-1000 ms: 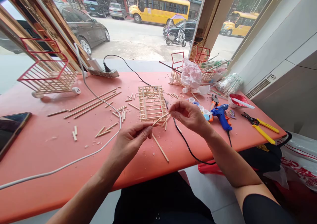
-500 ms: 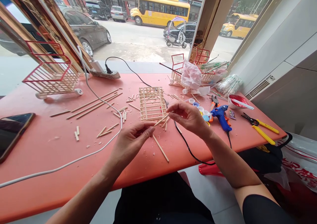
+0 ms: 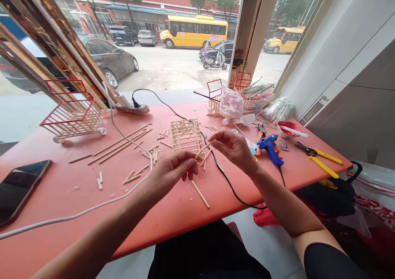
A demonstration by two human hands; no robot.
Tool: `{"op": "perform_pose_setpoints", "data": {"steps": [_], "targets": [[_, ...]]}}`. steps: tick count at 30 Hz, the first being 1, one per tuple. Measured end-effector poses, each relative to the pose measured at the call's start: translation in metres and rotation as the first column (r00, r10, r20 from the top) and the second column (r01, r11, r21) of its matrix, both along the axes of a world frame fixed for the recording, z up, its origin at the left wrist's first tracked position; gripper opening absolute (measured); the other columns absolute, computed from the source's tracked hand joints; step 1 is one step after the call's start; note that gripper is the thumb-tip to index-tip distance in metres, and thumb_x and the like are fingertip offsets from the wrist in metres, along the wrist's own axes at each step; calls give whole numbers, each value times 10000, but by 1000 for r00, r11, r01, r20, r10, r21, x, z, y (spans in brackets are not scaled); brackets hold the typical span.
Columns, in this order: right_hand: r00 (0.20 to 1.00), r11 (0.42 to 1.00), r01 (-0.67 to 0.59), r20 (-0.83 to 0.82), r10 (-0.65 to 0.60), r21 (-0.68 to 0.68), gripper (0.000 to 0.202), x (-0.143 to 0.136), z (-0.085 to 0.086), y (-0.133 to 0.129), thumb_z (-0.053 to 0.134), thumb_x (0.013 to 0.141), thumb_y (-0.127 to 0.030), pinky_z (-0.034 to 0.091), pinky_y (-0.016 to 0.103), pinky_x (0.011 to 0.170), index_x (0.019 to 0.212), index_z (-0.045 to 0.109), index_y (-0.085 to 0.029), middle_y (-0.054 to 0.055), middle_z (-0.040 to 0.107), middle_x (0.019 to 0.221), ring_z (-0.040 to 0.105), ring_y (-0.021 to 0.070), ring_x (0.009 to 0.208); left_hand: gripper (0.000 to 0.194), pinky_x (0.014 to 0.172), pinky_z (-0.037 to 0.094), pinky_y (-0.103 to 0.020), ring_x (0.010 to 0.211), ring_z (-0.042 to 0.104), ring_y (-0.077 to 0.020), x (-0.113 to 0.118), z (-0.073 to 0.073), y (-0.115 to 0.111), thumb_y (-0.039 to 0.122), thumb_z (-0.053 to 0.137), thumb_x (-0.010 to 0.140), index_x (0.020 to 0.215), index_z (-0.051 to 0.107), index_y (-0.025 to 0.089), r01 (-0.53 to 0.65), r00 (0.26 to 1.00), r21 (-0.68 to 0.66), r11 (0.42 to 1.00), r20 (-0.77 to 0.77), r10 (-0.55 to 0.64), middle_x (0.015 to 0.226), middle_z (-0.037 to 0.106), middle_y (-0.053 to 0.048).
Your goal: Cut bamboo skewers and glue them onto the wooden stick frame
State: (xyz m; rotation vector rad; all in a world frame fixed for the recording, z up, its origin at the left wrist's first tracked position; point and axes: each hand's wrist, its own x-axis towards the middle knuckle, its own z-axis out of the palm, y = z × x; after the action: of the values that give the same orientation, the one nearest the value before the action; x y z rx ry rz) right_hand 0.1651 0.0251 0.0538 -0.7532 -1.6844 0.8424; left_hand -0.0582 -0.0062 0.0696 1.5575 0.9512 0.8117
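Note:
Between my two hands is a short thin wooden stick [image 3: 203,150], held slantwise above the table. My left hand [image 3: 174,170] pinches its lower end between thumb and fingers. The upper end is at the closed fingertips of my right hand [image 3: 233,149]. Just beyond the hands lies a ladder-like frame of glued wooden sticks [image 3: 187,137]. A few short sticks [image 3: 206,157] rest below the held one, and a longer loose stick [image 3: 200,194] lies nearer the table's front edge.
A blue glue gun [image 3: 270,149], yellow-handled pliers [image 3: 324,166] and a red cup [image 3: 289,130] are on the right. Long sticks [image 3: 119,147], a white cable [image 3: 108,208], a phone [image 3: 23,192] and a small stick cart [image 3: 74,120] occupy the left. A black cord [image 3: 228,182] runs beside my right hand.
The camera view has tilted upward, so the scene sits lower. Both hands keep the stick between them, and the left hand's lower fingers show more curled.

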Motion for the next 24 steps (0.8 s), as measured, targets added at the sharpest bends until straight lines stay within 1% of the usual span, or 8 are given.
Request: {"op": "perform_pose_setpoints", "data": {"steps": [2,6,9,12,16,20,24], "targets": [[1000,1000,-15,-21,14,-16,207,0,1,1,727,929,-374,502,241,750,959,728,-169,29,696,893,622,117,812,387,503,343,-243,540,481,-106,4,-2,3,520,681,871,965,700,145,14,999,-54,998,52,-11,681,624,-6],[998,993,-48,-46,43,-104,300,-1,2,1,743,904,-450,472,224,664,940,715,-154,9,653,828,561,96,721,465,489,232,-224,509,354,-62,10,-16,6,567,736,835,991,700,130,35,984,-168,985,177,-5,655,535,30],[998,989,-52,-49,45,-139,342,-4,0,0,770,870,-488,475,230,658,925,719,-155,18,658,836,563,103,726,478,489,185,-227,505,328,-56,9,-26,3,573,755,826,1001,697,132,42,971,-254,966,237,20,648,517,35],[997,986,-72,-46,65,-151,318,-9,-4,-1,779,867,-468,477,233,655,912,732,-156,17,663,820,565,103,712,449,490,171,-229,501,327,-53,7,-31,-4,562,754,836,993,689,146,44,963,-317,947,267,44,662,522,33],[997,981,-67,-45,60,-181,310,-13,-6,-2,771,875,-463,477,233,643,884,731,-156,6,646,780,546,99,685,435,481,179,-232,489,326,-57,5,-32,-9,564,745,840,993,692,161,41,960,-357,933,272,62,663,529,31],[998,981,-52,-43,45,-189,355,-14,-6,-2,777,857,-505,472,231,626,859,711,-156,-2,621,750,526,97,669,433,479,173,-234,484,321,-52,6,-32,-9,557,745,841,990,691,154,44,955,-357,933,288,65,667,538,28],[997,981,-60,-65,48,-187,351,-15,-6,-2,783,856,-496,462,226,627,861,703,-154,-10,604,744,518,93,671,428,479,156,-234,477,311,-42,6,-33,-9,546,757,836,985,685,151,52,948,-355,933,311,66,668,535,33]]}}
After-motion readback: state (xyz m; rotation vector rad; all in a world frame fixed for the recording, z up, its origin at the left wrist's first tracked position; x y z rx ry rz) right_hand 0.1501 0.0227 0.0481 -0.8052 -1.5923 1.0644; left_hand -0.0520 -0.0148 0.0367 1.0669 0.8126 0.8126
